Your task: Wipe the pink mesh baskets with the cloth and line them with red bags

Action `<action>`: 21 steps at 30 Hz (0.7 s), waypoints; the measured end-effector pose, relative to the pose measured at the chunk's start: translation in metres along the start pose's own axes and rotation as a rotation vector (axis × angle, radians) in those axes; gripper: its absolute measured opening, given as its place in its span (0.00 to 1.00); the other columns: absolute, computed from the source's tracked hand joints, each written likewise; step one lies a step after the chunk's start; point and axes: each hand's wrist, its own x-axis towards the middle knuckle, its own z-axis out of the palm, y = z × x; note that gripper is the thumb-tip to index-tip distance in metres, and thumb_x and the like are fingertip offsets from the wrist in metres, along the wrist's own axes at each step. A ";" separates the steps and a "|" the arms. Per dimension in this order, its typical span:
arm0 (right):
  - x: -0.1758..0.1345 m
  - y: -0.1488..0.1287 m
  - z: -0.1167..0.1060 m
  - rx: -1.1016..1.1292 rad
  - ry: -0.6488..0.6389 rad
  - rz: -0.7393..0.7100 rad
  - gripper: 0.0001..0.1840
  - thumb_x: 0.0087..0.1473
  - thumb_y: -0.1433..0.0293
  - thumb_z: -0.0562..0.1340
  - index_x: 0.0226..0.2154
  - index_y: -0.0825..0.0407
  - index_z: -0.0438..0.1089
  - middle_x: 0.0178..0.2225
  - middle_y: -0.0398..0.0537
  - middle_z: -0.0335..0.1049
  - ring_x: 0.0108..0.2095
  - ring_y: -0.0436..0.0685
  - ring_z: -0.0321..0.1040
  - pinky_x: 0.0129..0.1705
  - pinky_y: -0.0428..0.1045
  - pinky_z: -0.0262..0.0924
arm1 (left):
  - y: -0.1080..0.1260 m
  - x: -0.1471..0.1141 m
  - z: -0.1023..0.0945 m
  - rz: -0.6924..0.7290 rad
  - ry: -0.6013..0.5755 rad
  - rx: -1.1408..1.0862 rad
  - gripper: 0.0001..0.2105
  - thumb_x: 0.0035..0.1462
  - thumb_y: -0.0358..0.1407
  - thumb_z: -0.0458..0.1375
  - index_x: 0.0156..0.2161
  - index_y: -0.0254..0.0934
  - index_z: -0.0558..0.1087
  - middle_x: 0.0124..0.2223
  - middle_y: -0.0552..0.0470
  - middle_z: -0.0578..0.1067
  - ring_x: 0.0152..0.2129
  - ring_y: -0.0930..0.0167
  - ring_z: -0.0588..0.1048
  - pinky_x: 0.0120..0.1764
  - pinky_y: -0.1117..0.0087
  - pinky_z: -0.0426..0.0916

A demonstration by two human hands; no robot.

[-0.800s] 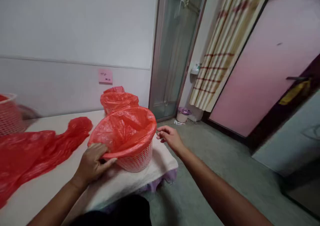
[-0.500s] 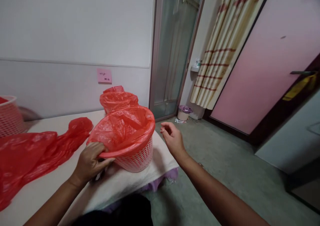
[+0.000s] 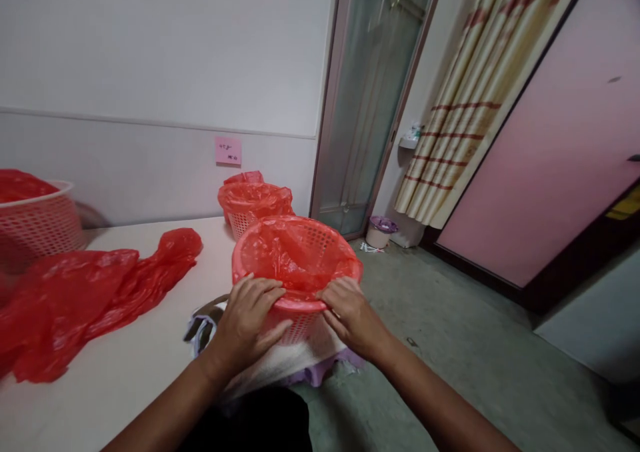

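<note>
A pink plastic basket (image 3: pixel 299 330) with perforated sides stands at the front right corner of the white table. A thin red plastic bag (image 3: pixel 273 249) lines its inside and is folded over its rim. At the rim's near left, my left hand (image 3: pixel 250 315) has its fingers over the edge and its thumb outside, below. My right hand (image 3: pixel 353 313) pinches the bag-covered rim at the near right, thumb under the edge. The fingertips of both hands press the bag inside the rim. The basket's lower front is partly hidden behind my hands.
Behind stands a second basket (image 3: pixel 243 223), lined in red. Loose red bags (image 3: pixel 95 292) lie on the table (image 3: pixel 150 365) at left, near another basket (image 3: pixel 45 224). A bundled cloth (image 3: pixel 203 329) lies beside my left forearm. A small bin (image 3: pixel 379 237) stands on the floor.
My right hand has come in from the air at right onto the basket rim. My left hand has shifted along the rim. The view has turned left, and the cloth now shows.
</note>
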 end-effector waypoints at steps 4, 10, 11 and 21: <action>0.001 0.015 -0.003 0.080 0.034 0.028 0.07 0.63 0.71 0.56 0.37 0.54 0.69 0.32 0.49 0.70 0.36 0.58 0.62 0.40 0.53 0.52 | 0.018 -0.022 0.002 -0.469 0.238 -0.402 0.15 0.52 0.31 0.63 0.47 0.40 0.74 0.50 0.47 0.75 0.51 0.63 0.69 0.57 0.56 0.57; 0.007 0.003 0.001 0.168 0.017 0.025 0.09 0.64 0.69 0.55 0.34 0.52 0.69 0.30 0.47 0.69 0.35 0.57 0.62 0.40 0.53 0.51 | 0.019 -0.038 0.012 -1.002 0.218 -0.870 0.13 0.56 0.45 0.60 0.39 0.37 0.73 0.37 0.47 0.77 0.33 0.66 0.76 0.39 0.60 0.71; 0.008 0.002 0.003 0.181 0.026 0.020 0.10 0.64 0.68 0.55 0.33 0.52 0.69 0.30 0.46 0.68 0.34 0.57 0.62 0.40 0.53 0.50 | 0.017 -0.037 0.012 -1.058 0.208 -0.953 0.15 0.56 0.47 0.60 0.39 0.36 0.72 0.36 0.47 0.77 0.31 0.67 0.76 0.37 0.61 0.71; 0.008 -0.009 -0.001 0.164 0.008 -0.012 0.09 0.64 0.67 0.55 0.35 0.50 0.68 0.32 0.46 0.70 0.36 0.57 0.64 0.41 0.54 0.54 | 0.039 -0.018 0.004 -1.362 0.243 -1.501 0.21 0.41 0.48 0.71 0.33 0.35 0.72 0.31 0.51 0.77 0.27 0.73 0.75 0.36 0.70 0.71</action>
